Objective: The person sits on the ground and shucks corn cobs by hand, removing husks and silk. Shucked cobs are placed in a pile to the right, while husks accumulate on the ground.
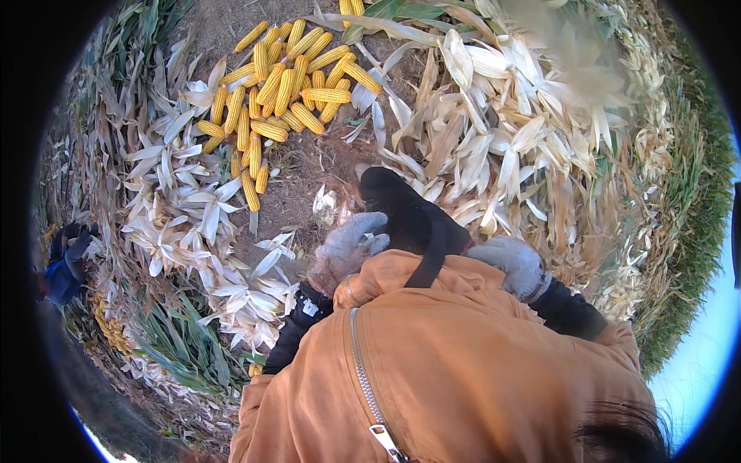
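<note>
My left hand (349,247), in a fuzzy grey glove soiled with brown, is beside my dark trouser leg (399,197). Its thumb and fingers are apart with nothing visible between them. At the other side of my lap, my right hand (509,263) wears a similar glove and touches the hem of my orange zipped jacket (440,341); its fingertips are partly hidden. A black strap (429,249) hangs over my lap. Before me on the soil lies a pile of husked yellow corn cobs (283,87).
Pale dry husks (179,214) lie left of my legs. To the right spreads a heap of husks and stalks (509,127). Green leaves (191,341) and more cobs (110,324) lie at lower left. Another person (69,263) in blue is at the far left.
</note>
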`<state>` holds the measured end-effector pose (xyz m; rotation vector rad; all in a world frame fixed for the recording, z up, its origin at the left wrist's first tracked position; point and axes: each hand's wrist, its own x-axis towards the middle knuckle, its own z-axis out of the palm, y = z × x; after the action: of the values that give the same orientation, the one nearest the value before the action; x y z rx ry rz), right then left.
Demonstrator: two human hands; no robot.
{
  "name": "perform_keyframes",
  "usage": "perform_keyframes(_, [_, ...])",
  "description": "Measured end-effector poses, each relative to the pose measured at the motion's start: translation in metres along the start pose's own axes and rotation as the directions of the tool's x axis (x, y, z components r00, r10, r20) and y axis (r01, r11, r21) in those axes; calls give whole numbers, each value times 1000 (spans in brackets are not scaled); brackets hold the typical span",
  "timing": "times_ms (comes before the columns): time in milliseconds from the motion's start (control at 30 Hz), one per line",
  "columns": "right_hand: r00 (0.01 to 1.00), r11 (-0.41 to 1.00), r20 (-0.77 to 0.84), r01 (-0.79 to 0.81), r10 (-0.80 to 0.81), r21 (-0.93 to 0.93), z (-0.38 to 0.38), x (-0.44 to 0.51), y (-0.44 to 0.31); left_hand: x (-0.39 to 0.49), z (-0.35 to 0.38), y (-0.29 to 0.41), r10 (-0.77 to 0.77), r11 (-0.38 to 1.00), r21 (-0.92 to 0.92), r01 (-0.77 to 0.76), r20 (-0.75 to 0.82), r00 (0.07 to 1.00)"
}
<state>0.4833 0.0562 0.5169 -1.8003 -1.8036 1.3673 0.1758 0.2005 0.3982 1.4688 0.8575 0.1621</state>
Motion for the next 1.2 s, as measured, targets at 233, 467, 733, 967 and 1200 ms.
perform_keyframes(233, [993,836,-119,-66,1,-545,13,38,-16,29,-13,-6,113,983,117,-141,219,969])
perform_keyframes(467, [961,804,-102,-272,257,-529,53,93,-7,30,-75,-40,26,995,82,-61,367,930])
perform_keyframes(733, [915,860,8,-376,403,-344,77,127,-75,11,-160,-56,5,1000,-26,7,421,907])
perform_keyframes(967, [864,867,153,-440,479,-234,24,94,-140,27,-185,-38,83,989,-144,-15,476,875])
perform_keyframes(1200, [862,665,47,-423,505,615,-52,70,-190,29,-239,91,375,918,-233,-322,240,895])
